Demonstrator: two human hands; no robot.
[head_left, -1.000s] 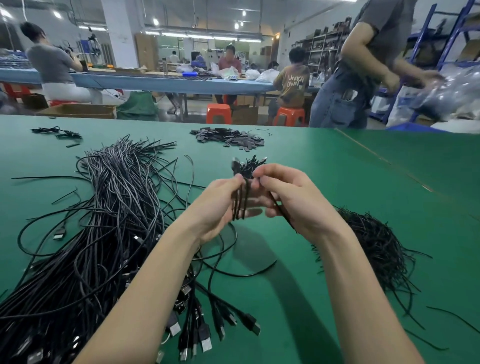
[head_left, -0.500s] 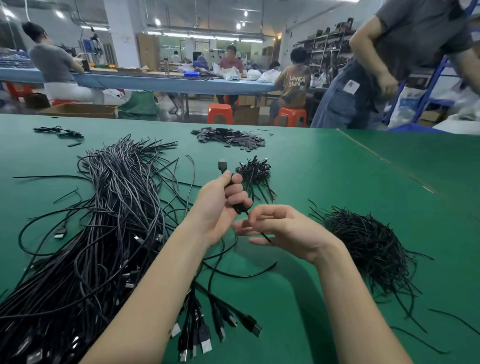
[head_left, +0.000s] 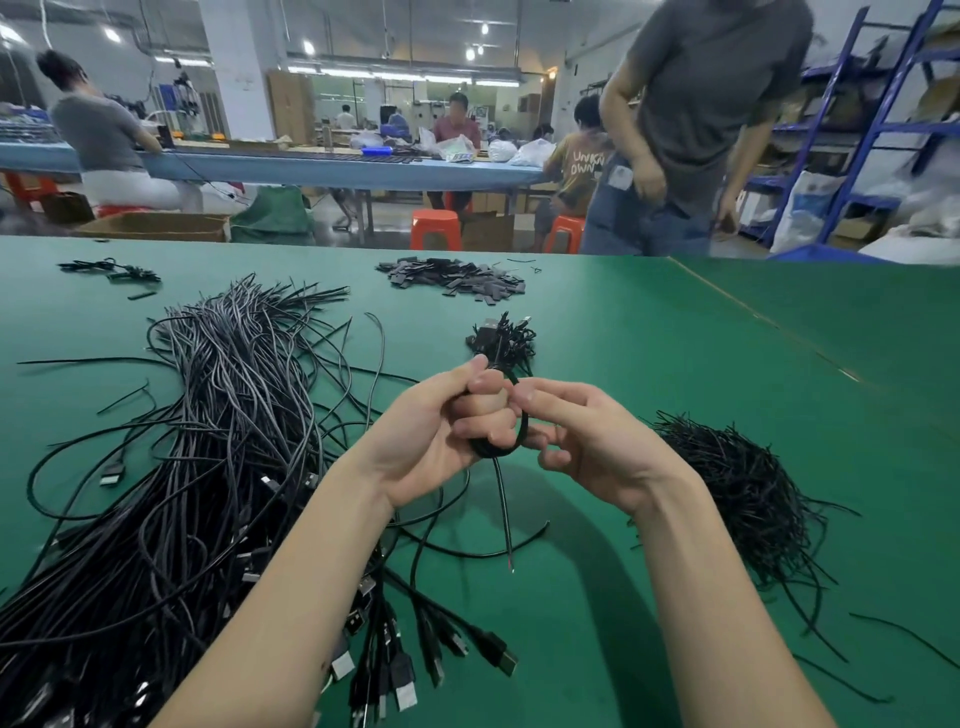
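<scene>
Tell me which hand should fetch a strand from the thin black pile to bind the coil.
Right, probably. The left hand grips the coiled cable and must keep it; the right hand only pinches its loop, and the thin black pile lies on that side.

On the table (head_left: 675, 374) the cable heap (head_left: 208, 441) lies left, the tie pile (head_left: 753, 493) right, coiled bundles (head_left: 506, 335) between.

Bare green surface (head_left: 649, 364) lies open toward the far right corner. A cable heap (head_left: 171, 467) blocks the left side, a tie pile (head_left: 748, 493) the right edge, and small bundles (head_left: 506, 338) sit toward the far edge.
</scene>
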